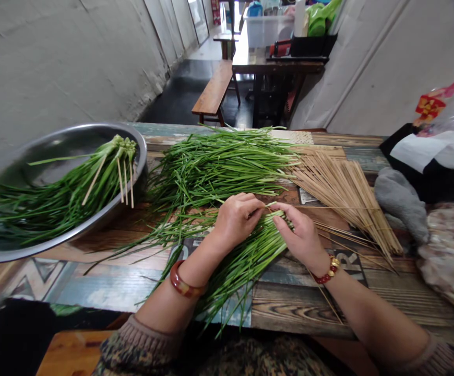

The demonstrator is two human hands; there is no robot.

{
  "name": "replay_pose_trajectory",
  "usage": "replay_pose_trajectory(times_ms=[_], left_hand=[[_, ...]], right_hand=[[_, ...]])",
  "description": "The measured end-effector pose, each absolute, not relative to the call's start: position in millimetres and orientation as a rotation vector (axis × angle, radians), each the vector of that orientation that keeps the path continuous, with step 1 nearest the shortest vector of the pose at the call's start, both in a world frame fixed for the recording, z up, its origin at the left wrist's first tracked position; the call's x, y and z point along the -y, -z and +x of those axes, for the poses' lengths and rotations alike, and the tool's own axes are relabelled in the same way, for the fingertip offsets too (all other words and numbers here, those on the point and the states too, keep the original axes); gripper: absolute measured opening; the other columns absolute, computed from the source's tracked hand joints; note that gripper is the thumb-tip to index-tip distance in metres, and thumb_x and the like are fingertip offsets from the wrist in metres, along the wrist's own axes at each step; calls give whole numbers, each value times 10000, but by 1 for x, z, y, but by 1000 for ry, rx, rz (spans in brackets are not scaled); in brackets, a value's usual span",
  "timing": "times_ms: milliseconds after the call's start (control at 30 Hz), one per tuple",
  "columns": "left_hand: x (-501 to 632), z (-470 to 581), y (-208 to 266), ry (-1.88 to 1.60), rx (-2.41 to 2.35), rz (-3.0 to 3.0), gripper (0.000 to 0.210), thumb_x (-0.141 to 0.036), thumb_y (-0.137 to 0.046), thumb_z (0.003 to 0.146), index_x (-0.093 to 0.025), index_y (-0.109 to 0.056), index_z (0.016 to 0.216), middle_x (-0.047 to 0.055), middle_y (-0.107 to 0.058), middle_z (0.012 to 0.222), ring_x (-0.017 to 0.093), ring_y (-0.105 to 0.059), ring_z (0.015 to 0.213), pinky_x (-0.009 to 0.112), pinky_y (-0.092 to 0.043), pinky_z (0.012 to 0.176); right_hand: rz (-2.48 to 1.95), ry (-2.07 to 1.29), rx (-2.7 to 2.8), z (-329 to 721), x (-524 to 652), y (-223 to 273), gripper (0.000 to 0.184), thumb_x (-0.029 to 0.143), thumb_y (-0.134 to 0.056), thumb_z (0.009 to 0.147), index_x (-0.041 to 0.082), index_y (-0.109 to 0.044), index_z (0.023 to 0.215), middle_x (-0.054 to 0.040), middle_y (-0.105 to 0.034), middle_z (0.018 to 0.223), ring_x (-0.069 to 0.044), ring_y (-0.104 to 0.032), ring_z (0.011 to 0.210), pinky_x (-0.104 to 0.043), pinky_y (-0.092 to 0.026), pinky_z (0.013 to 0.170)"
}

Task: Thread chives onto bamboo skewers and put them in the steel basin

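Note:
My left hand (239, 220) is closed in a pinch on the pale end of a garlic chive stalk, above the table. Opposite it, my right hand (300, 233) has its thumb and fingers curled at the cut ends of a bundle of garlic chives (246, 261), whose green leaves hang toward the table's front edge. The fingertips of both hands nearly meet, and they partly hide what lies between them. Just beyond them lies a large pile of loose garlic chives (227, 162). Thin bamboo skewers (344, 193) are fanned out to the right of that pile.
A metal basin (143, 156) at the left holds chives threaded on skewers (121, 151). On the right are a grey cloth (401, 198), a clear plastic bag (450, 250) with pale contents and a black box with white paper (426, 151). A bench (215, 89) stands beyond the table.

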State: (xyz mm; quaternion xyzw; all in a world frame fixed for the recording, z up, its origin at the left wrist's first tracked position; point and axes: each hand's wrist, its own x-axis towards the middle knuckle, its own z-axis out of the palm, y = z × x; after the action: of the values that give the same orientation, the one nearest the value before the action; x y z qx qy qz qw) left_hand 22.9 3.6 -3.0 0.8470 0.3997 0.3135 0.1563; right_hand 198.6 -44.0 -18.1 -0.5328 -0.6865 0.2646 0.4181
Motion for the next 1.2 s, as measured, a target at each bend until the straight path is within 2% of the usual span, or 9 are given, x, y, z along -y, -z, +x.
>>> replay_pose_trajectory(times_ms=[167, 300, 400, 600, 833, 900, 1000, 1067, 1200], left_hand=[[0, 24, 1, -831, -1173, 2512, 224, -241, -482, 910, -177, -682, 834, 54, -655, 756, 156, -568, 737, 275, -393, 680], [3, 28, -1, -774, -1162, 2543, 254, -246, -465, 921, -175, -682, 808, 56, -653, 748, 162, -571, 744, 284, -393, 690], [3, 28, -2, -788, -1093, 2385, 229, -227, -486, 908, -166, -692, 827, 58, -676, 779, 158, -600, 761, 272, -423, 705], [-1, 23, -8, -767, -991, 1974, 222, -246, -536, 876, -154, -712, 975, 76, -736, 964, 172, -663, 868, 272, -478, 802], [-5, 10, -20, -821, -1078, 1707, 228, -324, -614, 802, -120, -714, 803, 39, -700, 745, 134, -595, 667, 226, -459, 624], [-7, 6, -27, -889, -1106, 1631, 237, -339, -630, 785, -113, -701, 774, 27, -672, 696, 116, -561, 620, 215, -439, 588], [-6, 2, -44, -957, -1131, 1624, 220, -329, -663, 754, -110, -689, 742, 17, -647, 666, 103, -531, 605, 209, -420, 580], [-3, -1, -60, -1009, -1133, 1623, 208, -322, -682, 740, -114, -689, 744, 17, -650, 682, 103, -533, 624, 211, -424, 598], [8, -9, -104, -1097, -999, 1531, 242, -339, -722, 726, -129, -689, 842, 20, -678, 754, 107, -573, 670, 223, -458, 668]], right_hand=[[-1358, -645, 1720, 197, 44, 17, 420, 255, -477, 900, 207, -474, 1317, -78, -660, 1123, -172, -619, 804, -329, -506, 782], [-1326, -630, 1720, 197, 44, 16, 302, 243, -467, 902, 215, -536, 1195, -68, -654, 1098, -176, -613, 888, -316, -487, 827], [-1341, -631, 1691, 197, 43, 19, 239, 270, -489, 897, 213, -547, 1122, -57, -659, 988, -172, -611, 831, -308, -491, 782], [-1249, -770, 1643, 199, 41, 23, 287, 295, -507, 903, 223, -510, 1180, -70, -652, 1071, -180, -628, 945, -330, -497, 851], [-1144, -990, 1591, 205, 40, 15, 439, 303, -553, 872, 208, -463, 1291, -22, -659, 865, -143, -630, 708, -276, -527, 656], [-1135, -1037, 1607, 206, 41, 12, 390, 323, -541, 881, 199, -502, 1249, -1, -649, 782, -117, -592, 567, -245, -501, 545], [-1138, -1018, 1652, 205, 41, 1, 227, 357, -491, 912, 177, -599, 995, 15, -626, 674, -98, -549, 470, -221, -451, 480], [-1134, -909, 1683, 203, 41, -15, 230, 370, -479, 916, 182, -602, 866, 10, -627, 661, -103, -544, 474, -224, -436, 480], [-1099, -577, 1832, 200, 32, -71, 198, 330, -522, 891, 193, -633, 799, 4, -628, 652, -143, -577, 584, -255, -434, 560]])
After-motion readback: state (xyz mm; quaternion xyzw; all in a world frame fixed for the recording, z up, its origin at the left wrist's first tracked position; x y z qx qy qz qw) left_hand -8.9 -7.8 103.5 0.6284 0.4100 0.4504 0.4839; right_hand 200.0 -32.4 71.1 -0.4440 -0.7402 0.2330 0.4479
